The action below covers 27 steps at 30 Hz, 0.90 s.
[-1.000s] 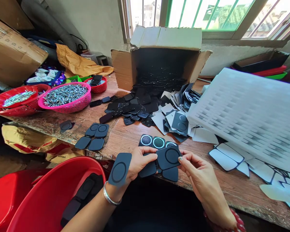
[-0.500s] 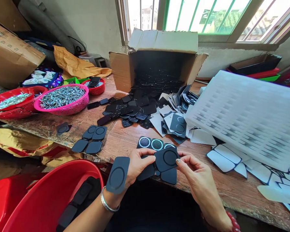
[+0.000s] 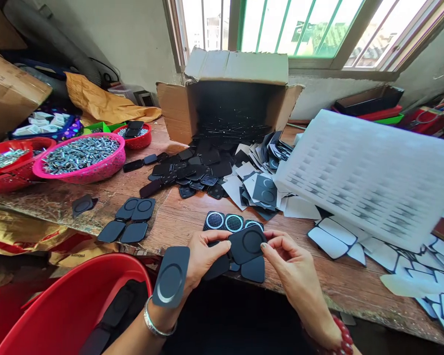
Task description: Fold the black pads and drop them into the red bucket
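1. The left hand (image 3: pixel 202 254) and the right hand (image 3: pixel 290 264) meet at the near edge of the wooden table (image 3: pixel 185 217), both closed on one black square pad (image 3: pixel 247 244) with a ring on its face.
2. The left thumb lies pressed along the pad's near-left edge; the right thumb and forefinger pinch its right corner. The grip is the same as half a second ago.
3. Under the left fingers sit more black pads (image 3: pixel 216 267), fanned out; another dark pad (image 3: pixel 253 268) pokes out just below the held one.
4. A longer black ringed piece (image 3: pixel 171 276) lies against the left wrist, just above the silver bracelet (image 3: pixel 156 325); it now looks more tilted, and its ring catches more light.
5. Just beyond the fingertips, three round-meshed parts (image 3: pixel 225 222) lie in a row on the table.
6. The whole scene has slid a little leftward and down since the earlier frame; the pink basket of metal bits (image 3: pixel 79 158) and the open cardboard box (image 3: pixel 227 96) sit further left.
7. Below the left forearm is the red tub (image 3: pixel 70 296), with dark pieces inside.
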### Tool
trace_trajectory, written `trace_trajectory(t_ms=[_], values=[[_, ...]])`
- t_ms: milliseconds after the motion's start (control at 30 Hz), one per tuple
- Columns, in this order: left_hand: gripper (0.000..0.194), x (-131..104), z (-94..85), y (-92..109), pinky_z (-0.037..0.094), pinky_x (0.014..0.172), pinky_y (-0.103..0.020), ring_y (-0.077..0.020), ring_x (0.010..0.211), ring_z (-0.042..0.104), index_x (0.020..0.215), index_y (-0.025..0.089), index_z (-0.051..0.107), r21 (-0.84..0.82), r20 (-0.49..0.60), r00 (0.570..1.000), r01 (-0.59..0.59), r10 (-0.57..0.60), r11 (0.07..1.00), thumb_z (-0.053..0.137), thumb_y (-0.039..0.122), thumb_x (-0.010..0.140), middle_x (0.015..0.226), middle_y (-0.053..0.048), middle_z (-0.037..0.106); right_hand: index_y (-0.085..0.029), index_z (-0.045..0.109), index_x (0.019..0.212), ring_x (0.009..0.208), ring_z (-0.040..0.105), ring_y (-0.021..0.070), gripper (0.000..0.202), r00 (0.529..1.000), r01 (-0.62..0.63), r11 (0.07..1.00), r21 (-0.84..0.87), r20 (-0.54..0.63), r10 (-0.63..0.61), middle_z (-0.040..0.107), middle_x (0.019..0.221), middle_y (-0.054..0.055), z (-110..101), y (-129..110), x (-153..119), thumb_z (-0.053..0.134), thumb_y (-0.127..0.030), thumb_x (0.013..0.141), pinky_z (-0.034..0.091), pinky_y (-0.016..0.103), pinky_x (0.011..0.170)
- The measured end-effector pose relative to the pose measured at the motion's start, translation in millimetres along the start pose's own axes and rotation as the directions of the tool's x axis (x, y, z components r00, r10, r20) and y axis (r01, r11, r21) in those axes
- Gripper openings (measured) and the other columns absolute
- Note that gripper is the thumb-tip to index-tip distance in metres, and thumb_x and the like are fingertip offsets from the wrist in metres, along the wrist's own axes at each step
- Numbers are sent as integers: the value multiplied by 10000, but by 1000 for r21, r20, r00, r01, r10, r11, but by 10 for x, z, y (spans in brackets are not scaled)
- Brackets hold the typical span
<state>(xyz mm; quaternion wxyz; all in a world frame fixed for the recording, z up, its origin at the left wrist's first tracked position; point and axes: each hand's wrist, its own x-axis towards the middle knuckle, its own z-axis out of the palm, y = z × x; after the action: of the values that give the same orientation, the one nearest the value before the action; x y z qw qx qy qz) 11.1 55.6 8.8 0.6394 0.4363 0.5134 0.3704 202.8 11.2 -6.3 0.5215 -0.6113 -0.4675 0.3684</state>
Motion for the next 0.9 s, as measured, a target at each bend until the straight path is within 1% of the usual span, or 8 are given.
trace_trajectory(t_ms=[167, 400, 533, 600, 667, 733, 833, 900], values=[[277, -63, 17, 107, 523, 586, -248, -183, 685, 657, 828, 161, 794, 9, 7, 1000, 14, -15, 1000, 727, 320, 611, 788, -46, 751, -188, 631, 630, 1002, 613, 241, 266, 999, 38, 999, -24, 20, -38, 647, 1038, 103, -32, 48, 6, 698, -387, 794, 500, 334, 820], [261, -69, 13, 77, 519, 631, -247, -190, 721, 664, 816, 161, 795, 48, 30, 999, -36, 35, 998, 712, 322, 627, 795, -50, 755, -195, 578, 631, 809, 622, 189, 279, 985, 171, 966, -197, 57, -162, 617, 918, 89, -35, -10, -11, 621, -364, 849, 484, 248, 585], [251, -73, 11, 13, 522, 636, -257, -200, 721, 668, 822, 157, 795, 98, 23, 998, -63, 61, 993, 708, 317, 650, 787, -55, 756, -216, 506, 635, 556, 523, 144, 339, 956, 294, 803, -518, 148, -255, 564, 671, 25, -92, -123, -4, 517, -411, 912, 372, 251, 485], [251, -70, 11, -17, 515, 623, -251, -190, 704, 658, 832, 156, 793, 90, 19, 998, -57, 56, 994, 711, 317, 658, 781, -51, 750, -225, 487, 603, 485, 473, 154, 426, 956, 290, 661, -692, 174, -238, 525, 552, 12, -151, -155, 25, 494, -515, 915, 303, 271, 458], [268, -64, 10, -45, 504, 598, -245, -168, 661, 635, 858, 156, 788, 35, 11, 1000, -28, 28, 999, 716, 326, 663, 781, -45, 739, -231, 478, 578, 452, 451, 162, 488, 969, 242, 608, -756, 158, -189, 503, 492, 7, -193, -162, 61, 515, -617, 875, 272, 278, 445], [294, -64, 6, -70, 494, 594, -241, -151, 640, 613, 883, 152, 780, -36, 17, 1000, -14, 15, 999, 723, 347, 670, 784, -41, 724, -232, 562, 706, 465, 478, 161, 428, 979, 203, 722, -661, 149, -139, 550, 533, -2, -185, -148, 83, 560, -636, 844, 325, 271, 454], [331, -92, -18, -101, 470, 625, -223, -135, 671, 593, 919, 154, 769, -37, 61, 996, -67, 69, 997, 757, 374, 673, 794, -27, 702, -225, 605, 1008, 598, 582, 166, 388, 977, 163, 924, -345, 184, -104, 656, 726, 8, -62, -95, 76, 593, -578, 847, 454, 257, 550], [333, -126, -49, -118, 439, 615, -211, -124, 669, 567, 918, 155, 770, 27, 173, 981, -92, 86, 995, 757, 406, 700, 785, -19, 689, -219, 630, 911, 609, 580, 165, 373, 983, 102, 968, -230, 174, -62, 646, 717, 10, 59, -47, 67, 583, -583, 842, 455, 244, 530]])
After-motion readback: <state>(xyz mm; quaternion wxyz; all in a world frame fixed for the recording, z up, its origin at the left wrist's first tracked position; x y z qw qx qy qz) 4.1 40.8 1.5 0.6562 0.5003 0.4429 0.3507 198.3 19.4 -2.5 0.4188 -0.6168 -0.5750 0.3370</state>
